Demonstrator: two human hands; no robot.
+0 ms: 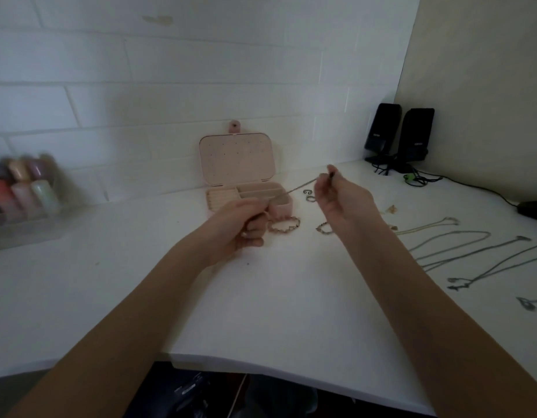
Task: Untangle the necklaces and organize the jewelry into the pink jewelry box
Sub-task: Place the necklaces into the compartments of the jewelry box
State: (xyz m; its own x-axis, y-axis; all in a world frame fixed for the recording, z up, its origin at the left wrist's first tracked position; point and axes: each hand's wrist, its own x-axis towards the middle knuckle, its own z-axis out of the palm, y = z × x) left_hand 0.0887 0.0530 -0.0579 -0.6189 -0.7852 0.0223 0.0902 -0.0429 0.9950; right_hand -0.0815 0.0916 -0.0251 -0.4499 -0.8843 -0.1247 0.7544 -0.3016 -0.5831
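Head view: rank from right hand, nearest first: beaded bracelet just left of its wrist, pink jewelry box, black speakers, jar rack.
From the right hand:
1. Beaded bracelet, on the table just below-left of the wrist.
2. Pink jewelry box, open, to the left against the wall.
3. Black speakers, back right corner.
4. Jar rack, far left, blurred.

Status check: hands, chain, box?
Left hand and right hand both pinching one thin chain, stretched taut above the desk. Pink jewelry box open behind it. Bracelets loose in front of box; nothing blocking.
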